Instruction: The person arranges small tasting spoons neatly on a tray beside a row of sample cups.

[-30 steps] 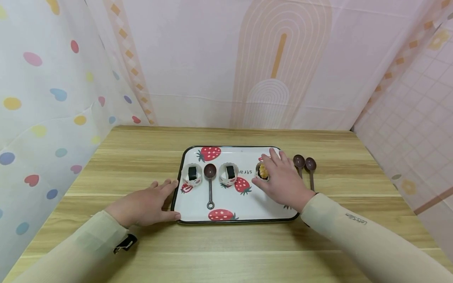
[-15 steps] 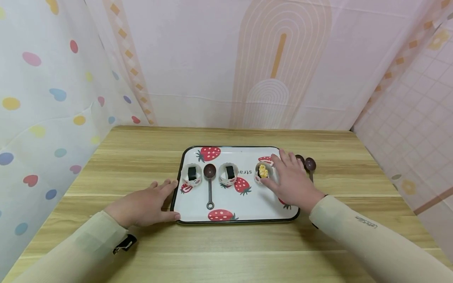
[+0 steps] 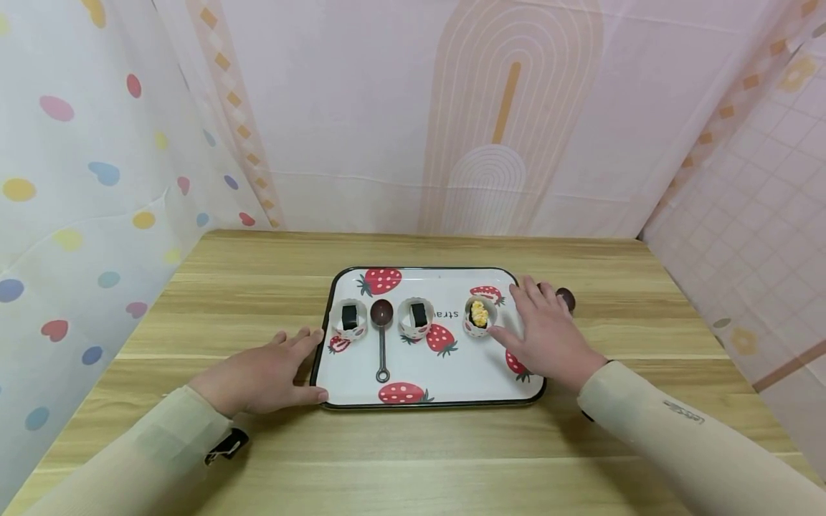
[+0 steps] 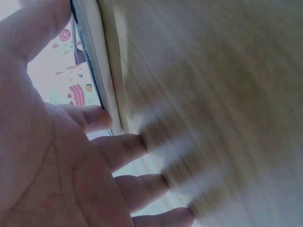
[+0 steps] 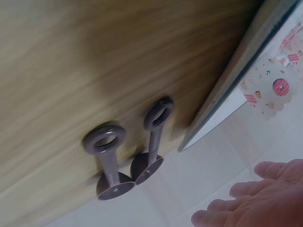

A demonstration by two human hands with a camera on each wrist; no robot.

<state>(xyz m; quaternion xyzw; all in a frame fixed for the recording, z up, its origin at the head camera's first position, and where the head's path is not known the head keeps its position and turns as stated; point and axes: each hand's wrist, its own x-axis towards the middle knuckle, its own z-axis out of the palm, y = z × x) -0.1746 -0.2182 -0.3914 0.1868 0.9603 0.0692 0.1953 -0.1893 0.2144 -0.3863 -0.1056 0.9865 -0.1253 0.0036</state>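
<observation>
Pale printed curtains (image 3: 361,107) hang behind and beside a wood-grain table (image 3: 413,459). At the left, the left hand (image 3: 261,373) lies with fingers extended and grips nothing, its thumb and index fingertip touching the edge of a white strawberry-print tray (image 3: 477,373). Inside that edge stands a paper cup (image 3: 352,334) holding a black-wrapped piece (image 3: 349,317); next comes a brown-bowled spoon (image 3: 382,340), then a middle cup (image 3: 413,332) with another black-banded piece (image 3: 419,314). Further right, a third cup (image 3: 476,331) holds a yellow-topped piece (image 3: 479,314). The right hand (image 3: 548,337), released and fingers outstretched, hovers by the tray's right edge. Beyond lie two brown spoons (image 5: 110,165) on the table (mostly hidden from the head view), side by side.
</observation>
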